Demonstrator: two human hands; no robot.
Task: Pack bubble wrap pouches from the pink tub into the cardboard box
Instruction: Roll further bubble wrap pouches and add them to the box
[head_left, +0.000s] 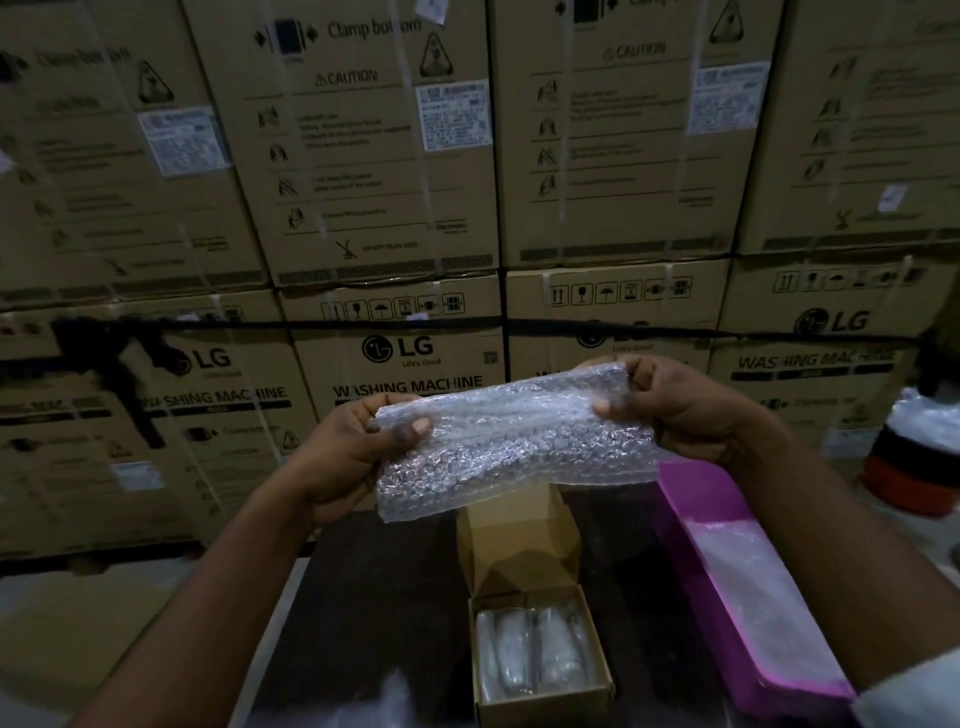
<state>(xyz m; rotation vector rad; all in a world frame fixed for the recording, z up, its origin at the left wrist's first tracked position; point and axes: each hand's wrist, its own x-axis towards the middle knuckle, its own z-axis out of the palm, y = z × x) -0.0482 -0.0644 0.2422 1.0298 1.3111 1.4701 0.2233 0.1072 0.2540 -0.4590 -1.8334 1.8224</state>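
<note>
Cardboard box (540, 691): sitting open near the table's (384, 613) front edge, lid flap raised, already holding several rolled pouches (524, 654); some room appears to be remaining.

Pink tub (691, 499): lying along the table's right side, more clear wrap showing inside, so packing seems partway done.

Bubble wrap pouch (509, 436): being held up above the box. Left hand (358, 452) is pinching its left end, right hand (680, 410) is gripping its right end, both arms reaching forward.

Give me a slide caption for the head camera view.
Both hands, left and right, hold a bubble wrap pouch above the open cardboard box.
</note>
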